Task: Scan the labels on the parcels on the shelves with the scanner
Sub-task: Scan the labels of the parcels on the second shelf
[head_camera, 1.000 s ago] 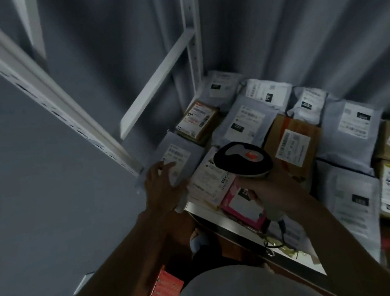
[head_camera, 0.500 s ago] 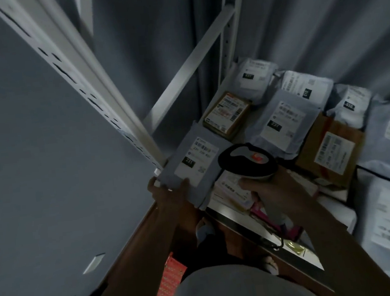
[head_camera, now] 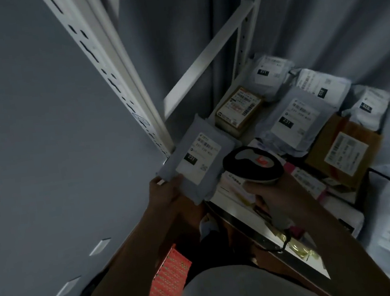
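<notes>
Left hand grips the near corner of a grey mailer at the shelf's front-left corner, just beside the white upright; its white label, marked 231, faces up. Right hand is wrapped round the handle of the black scanner, whose head hovers just right of that mailer, over a white parcel. More grey mailers and a brown box crowd the shelf behind, labels up.
</notes>
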